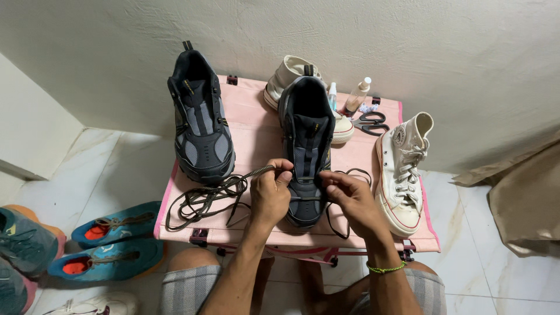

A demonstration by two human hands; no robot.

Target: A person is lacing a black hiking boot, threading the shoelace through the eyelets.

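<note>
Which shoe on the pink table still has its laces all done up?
The white high-top shoe at the right edge. The two dark trail shoes are unlaced, and the other white shoe is mostly hidden.

My arms were bare from the elbows down, with no sleeves, gloves or watch on either. My left hand (269, 192) wore nothing at all, no ring and no band. Just behind my right hand (350, 195), a thin green cord bracelet (386, 269) circled the wrist, its small knotted end sticking out to one side. Nearer me than the bracelet, I wore grey shorts (189, 289) with fine pale stripes, and my knees were bare.
</note>
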